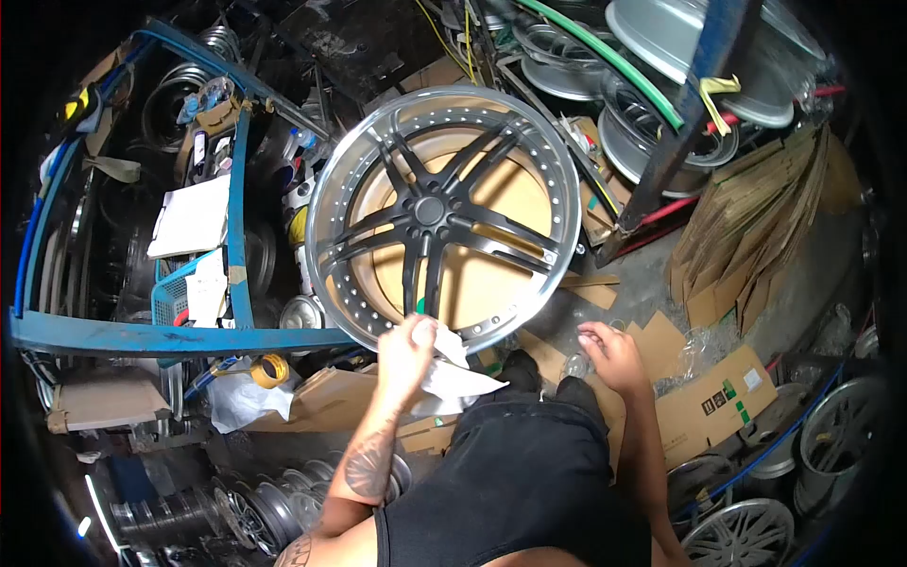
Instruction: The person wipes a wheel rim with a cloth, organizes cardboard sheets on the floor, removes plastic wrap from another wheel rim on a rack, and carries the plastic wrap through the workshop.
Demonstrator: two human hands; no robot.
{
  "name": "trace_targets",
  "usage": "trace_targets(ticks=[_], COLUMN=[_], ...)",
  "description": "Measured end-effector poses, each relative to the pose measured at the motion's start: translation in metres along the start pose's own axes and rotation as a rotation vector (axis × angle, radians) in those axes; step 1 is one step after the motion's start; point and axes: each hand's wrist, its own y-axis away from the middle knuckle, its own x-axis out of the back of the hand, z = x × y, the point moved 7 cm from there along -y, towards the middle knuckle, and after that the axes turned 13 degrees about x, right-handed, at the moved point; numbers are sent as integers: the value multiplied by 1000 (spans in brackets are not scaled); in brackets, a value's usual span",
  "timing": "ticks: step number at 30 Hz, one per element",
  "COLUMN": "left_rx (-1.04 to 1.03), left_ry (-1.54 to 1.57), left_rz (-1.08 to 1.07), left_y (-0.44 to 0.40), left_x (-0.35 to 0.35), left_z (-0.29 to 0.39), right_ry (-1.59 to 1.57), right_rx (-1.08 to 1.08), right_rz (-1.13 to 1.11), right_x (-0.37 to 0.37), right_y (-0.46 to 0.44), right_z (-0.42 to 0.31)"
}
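Observation:
A large car wheel rim [430,210] with dark double spokes and a polished, studded lip lies in front of me over a tan round surface. At its near edge my left hand [406,352] is closed on a white cloth [458,380], part of which hangs below the fist. The cloth looks close to the rim's lip; whether it touches is hard to tell. My right hand [612,353] hovers to the right, below the rim and apart from it. Its fingers are loosely bent and apart, with nothing visible in them.
A blue metal frame [179,337] stands at left, with a roll of yellow tape [271,370] by its lower bar. Flattened cardboard [746,231] leans at right, and a cardboard box piece [713,404] lies below. More rims [742,534] sit around, and a green hose [614,59] crosses the top.

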Motion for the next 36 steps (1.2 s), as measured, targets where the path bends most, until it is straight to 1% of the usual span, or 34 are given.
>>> trace_targets(ticks=[1, 3, 4, 5, 6, 7, 9, 10, 12, 13, 14, 15, 16, 18, 19, 20, 22, 23, 25, 26, 27, 28, 29, 30, 31, 32, 33, 35, 36], left_rx=[73, -77, -197, -318, -318, -486, -464, -541, -541, -543, -524, -498, -471, -451, -374, -300, -131, -23, -54, -53, -41, -31, -15, 100, -23, -107, -193, -120, -352], left_ry=[96, 60, 45, 32, -96, -171, -304, -397, -406, -413, -393, -368, -350, -287, -253, -119, 191, 327, 470, 585, 589, 516, 442, 364, 380, 380, 380, 347, 384], left_rz=[4, 75, 80, 83, 58, 109, 82, 129, 110, 99, 154, 150, 143, 128, 101, 31, -102, -260, -202, -248, -177, -115, -51, -118, -154, -207, -256, -735, -804], left_y=[-22, -71, -94, -116, -136, -147, -164, -166, -171, -174, -179, -185, -188, -192, -192, -199, -208, -208, -206, -198, -201, -197, -191, -184, -174, -159, -139, -89, -65], left_x=[13, 34, 35, 34, 22, 11, -13, -19, -12, -8, -2, -1, -2, -5, -4, -4, -2, -1, 17, 30, 37, 47, 57, 58, 57, 50, 43, 5, -4], left_z=[-11, -21, -18, -13, -12, -2, 0, 0, -6, -9, -13, -15, -16, -13, -7, -11, -18, -21, -28, -28, -47, -58, -67, -80, -73, -58, -35, 19, 51], right_ry=[-10, -39, 26, 105, 185, 268, 266, 245, 202, 191, 175, 154, 209, 277, 339, 404, 531, 516, 375, 288, 201, 173, -172, -425, -815, -1089, -1294, -1306, -1019], right_rx=[64, 183, 202, 267, 332, 394, 373, 372, 356, 281, 207, 132, 97, 325, 351, 380, 404, 309, 94, 96, 100, 179, 112, 38, -22, 28, 24, -55, -17], right_rz=[-1, 8, 0, 9, 17, 24, 84, 122, 224, 229, 233, 236, 172, 12, -38, -87, 3, -74, -206, -160, -120, -195, -326, -354, -250, -206, -60, 120, 128], right_x=[-7, -21, -29, -36, -43, -50, -54, -54, -51, -51, -53, -56, -67, -104, -122, -143, -175, -189, -203, -201, -196, -189, -189, -171, -159, -145, -138, -141, -147], right_y=[-16, -43, -55, -66, -76, -83, -90, -90, -87, -86, -85, -86, -93, -123, -144, -166, -209, -229, -260, -266, -270, -272, -270, -260, -251, -246, -243, -251, -259], right_z=[-16, -51, -64, -74, -83, -93, -109, -117, -128, -129, -128, -126, -124, -131, -132, -134, -131, -124, -99, -91, -84, -83, -68, -83, -80, -104, -122, -123, -106])
